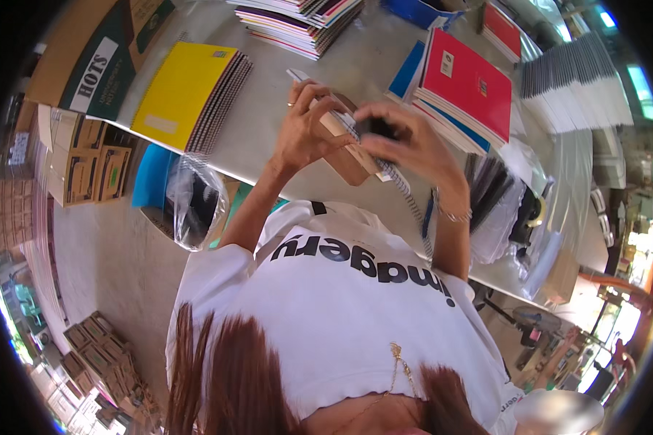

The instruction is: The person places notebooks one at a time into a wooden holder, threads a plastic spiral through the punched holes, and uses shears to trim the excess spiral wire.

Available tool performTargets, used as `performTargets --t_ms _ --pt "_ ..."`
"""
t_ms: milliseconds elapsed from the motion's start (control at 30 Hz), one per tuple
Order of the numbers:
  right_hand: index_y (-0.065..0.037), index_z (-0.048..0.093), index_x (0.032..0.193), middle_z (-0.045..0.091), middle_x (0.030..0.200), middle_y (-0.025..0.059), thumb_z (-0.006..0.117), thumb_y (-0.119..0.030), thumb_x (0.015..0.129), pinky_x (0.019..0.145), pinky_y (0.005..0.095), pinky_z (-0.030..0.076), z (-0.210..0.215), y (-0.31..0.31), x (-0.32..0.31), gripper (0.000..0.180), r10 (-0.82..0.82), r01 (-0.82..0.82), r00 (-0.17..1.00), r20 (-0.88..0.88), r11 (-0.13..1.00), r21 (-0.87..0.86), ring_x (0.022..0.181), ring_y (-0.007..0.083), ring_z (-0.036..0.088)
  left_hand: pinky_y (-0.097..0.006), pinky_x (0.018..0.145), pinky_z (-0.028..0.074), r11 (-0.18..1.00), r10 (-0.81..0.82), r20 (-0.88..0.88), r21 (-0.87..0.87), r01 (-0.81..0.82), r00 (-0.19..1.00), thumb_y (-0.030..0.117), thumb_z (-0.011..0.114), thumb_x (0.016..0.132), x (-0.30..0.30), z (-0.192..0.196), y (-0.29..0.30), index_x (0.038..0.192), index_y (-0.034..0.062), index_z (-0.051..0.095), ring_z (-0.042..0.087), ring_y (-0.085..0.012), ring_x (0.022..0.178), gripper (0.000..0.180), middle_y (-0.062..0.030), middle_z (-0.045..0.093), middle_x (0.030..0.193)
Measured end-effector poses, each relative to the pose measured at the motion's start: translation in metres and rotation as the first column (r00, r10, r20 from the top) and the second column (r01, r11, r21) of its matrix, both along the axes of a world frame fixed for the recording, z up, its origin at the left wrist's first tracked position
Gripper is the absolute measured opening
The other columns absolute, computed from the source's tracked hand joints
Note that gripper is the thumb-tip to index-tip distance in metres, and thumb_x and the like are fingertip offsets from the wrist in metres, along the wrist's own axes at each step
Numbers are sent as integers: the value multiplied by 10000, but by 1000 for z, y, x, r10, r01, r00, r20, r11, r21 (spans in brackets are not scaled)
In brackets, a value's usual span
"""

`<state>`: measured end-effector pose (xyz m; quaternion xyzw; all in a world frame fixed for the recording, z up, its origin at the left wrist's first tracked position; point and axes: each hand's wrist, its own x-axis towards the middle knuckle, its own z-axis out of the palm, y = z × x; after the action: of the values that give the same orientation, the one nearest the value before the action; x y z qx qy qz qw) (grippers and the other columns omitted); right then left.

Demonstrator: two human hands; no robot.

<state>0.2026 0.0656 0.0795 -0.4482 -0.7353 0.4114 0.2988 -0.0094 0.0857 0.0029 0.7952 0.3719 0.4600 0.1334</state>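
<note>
My left hand point(305, 130) grips a stack of spiral-bound notebooks point(355, 148) with brown covers, held tilted above the grey table point(268, 138). Over the upper edge of the same stack my right hand point(406, 141) curls, its fingers closed around a small dark object that I cannot identify. A bracelet sits on my right wrist. Both forearms rise from my white printed shirt at the bottom of the view.
A yellow-covered stack of spiral notebooks point(185, 94) lies at the left, a red and blue stack point(464, 90) at the right, mixed notebooks point(297, 22) at the back. A clear plastic bag point(192, 203) hangs off the table's edge. Cardboard boxes point(87, 159) stand at left.
</note>
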Motion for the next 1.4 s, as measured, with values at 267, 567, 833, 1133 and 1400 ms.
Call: performTargets --t_ms 267,567,833,1133,1400 --pt "-58 669 1122 552 1321 108 785 -131 765 1015 331 415 34 -21 -12 382 232 -234 971 -64 972 -32 1206 211 529 -464 979 369 997 29 -22 73 -27 999 229 788 585 -1 -13 5 1030 114 621 472 -351 1114 489 -93 538 1075" --pt "-19 678 1073 647 1105 93 776 -209 784 918 317 448 13 0 -9 360 136 -144 981 -141 988 -51 992 187 607 -444 996 359 998 37 107 -49 -32 994 172 826 547 6 -1 1 1145 92 570 488 -314 1043 655 -69 567 1025" --pt "-9 689 1072 656 1140 151 771 -202 769 863 332 489 -4 13 -20 368 4 -3 1000 29 1000 -13 989 249 640 -439 1000 360 996 -5 57 -89 10 998 289 871 553 -3 -4 4 1197 86 557 494 -299 1053 745 -70 571 1019" --pt "-38 672 1164 592 1288 95 727 -155 805 1024 290 395 4 12 -14 382 230 -271 946 -228 948 -166 1176 165 540 -451 1054 329 997 -3 2 -83 3 1000 301 855 627 -1 -1 7 1242 87 527 497 -310 1120 729 -79 570 1182" --pt "-26 676 1157 632 1197 103 700 -232 848 914 256 441 8 16 -21 372 49 -71 967 -250 994 -81 1033 147 579 -514 1124 197 983 -6 48 -183 14 999 387 875 578 7 10 13 1309 104 471 525 -282 1107 882 -85 617 1043"
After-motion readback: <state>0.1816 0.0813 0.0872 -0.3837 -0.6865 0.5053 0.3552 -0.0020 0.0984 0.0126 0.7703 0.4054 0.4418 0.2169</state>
